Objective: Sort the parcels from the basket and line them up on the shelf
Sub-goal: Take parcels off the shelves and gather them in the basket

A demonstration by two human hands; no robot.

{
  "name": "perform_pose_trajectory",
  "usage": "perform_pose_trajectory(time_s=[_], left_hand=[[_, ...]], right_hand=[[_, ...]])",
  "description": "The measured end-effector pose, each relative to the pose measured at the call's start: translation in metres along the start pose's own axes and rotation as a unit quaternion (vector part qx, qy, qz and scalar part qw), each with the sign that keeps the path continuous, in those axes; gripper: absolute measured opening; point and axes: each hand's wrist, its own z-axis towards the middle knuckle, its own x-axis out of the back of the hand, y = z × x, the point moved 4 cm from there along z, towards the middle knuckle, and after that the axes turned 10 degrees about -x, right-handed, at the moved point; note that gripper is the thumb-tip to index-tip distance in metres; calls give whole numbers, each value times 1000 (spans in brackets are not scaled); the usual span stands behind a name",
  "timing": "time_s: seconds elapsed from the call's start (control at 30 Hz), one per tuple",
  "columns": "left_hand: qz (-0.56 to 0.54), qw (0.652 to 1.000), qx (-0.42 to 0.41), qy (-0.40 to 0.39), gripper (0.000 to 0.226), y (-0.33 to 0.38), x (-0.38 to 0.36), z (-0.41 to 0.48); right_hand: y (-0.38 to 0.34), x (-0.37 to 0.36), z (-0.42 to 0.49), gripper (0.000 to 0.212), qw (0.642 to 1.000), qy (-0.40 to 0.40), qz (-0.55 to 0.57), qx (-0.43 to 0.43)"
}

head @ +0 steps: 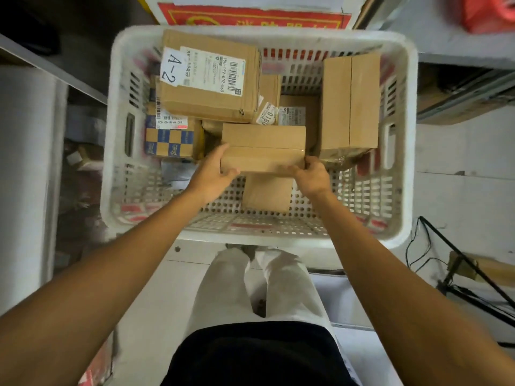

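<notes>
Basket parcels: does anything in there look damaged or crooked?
The tall box by the basket's right wall looks crumpled at its near end. The A-2 box lies askew on other parcels. The left hand and right hand hold the middle box.

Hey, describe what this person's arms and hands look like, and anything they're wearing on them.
Both arms are bare as far as the frame shows, with no sleeves in view. The left hand and right hand have no gloves, and no watch, bracelet or ring shows. Below them, the person wears pale trousers and a dark top.
</notes>
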Motion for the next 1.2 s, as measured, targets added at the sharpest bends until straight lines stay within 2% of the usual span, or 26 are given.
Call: perform_pose_trajectory(time_s=[0.13, 0.23, 0.37, 0.47, 0.57, 0.67, 0.77, 0.9, 1.03, 1.13, 1.2], left_hand=[[21, 998, -43, -33, 57, 13, 17, -18], [46, 995, -75, -56, 52, 25, 40, -35], [75, 990, -110, -45, 44, 39, 92, -69], [81, 988, -133, -26, 37, 47, 139, -99], [130, 979, -159, 10, 35, 56, 192, -130], [219, 959, -169, 57, 44, 65, 247, -167], [215, 957, -155, 118, 45, 70, 301, -210], [148, 953, -122, 233, 44, 70, 367, -278], [129, 927, -71, 343, 40, 55, 422, -355], [138, 911, -27, 387, 41, 38, 448, -409], [185, 897, 10, 401, 44, 31, 457, -444]], right_hand=[[-15, 2, -31, 43, 996, 26, -75, 46], [-38, -7, -66, 43, 987, 30, -111, 113], [-75, -27, -125, 50, 973, -7, -150, 177], [-103, -45, -166, 46, 962, -46, -164, 214], [-139, -67, -211, 47, 950, -64, -162, 259], [-180, -95, -261, 53, 934, -66, -150, 319], [-222, -126, -308, 65, 913, -89, -132, 375], [-272, -173, -370, 52, 864, -138, -180, 450], [-307, -223, -427, 51, 806, -207, -231, 503], [-316, -255, -464, 55, 772, -252, -256, 524], [-317, -274, -491, 54, 741, -278, -270, 549]])
